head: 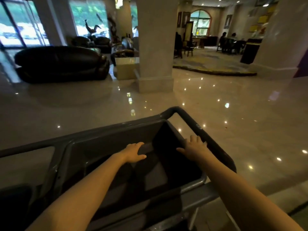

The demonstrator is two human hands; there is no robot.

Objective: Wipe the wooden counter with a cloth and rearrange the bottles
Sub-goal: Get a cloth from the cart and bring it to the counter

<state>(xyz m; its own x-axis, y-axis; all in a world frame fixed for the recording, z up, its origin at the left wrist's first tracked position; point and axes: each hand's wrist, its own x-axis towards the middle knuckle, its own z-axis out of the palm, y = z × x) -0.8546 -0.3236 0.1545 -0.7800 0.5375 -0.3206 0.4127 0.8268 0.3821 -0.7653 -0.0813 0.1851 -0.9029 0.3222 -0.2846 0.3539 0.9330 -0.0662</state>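
No wooden counter or bottle is in view, and I cannot make out a cloth for certain. A grey plastic cart (103,135) with a deep dark tub stands in front of me. My left hand (135,151) reaches into the tub, fingers apart, lying on a grey surface (148,146) inside that is too dim to identify. My right hand (195,148) rests flat on the tub's right rim, fingers spread and touching the cart's grey handle bar (188,120), thumb pointing into the tub.
A glossy tiled floor (233,105) stretches ahead. A square pillar (155,47) stands in the middle, a black leather sofa (61,64) at the left, a raised carpeted area (215,67) with tables and seated people at the far right.
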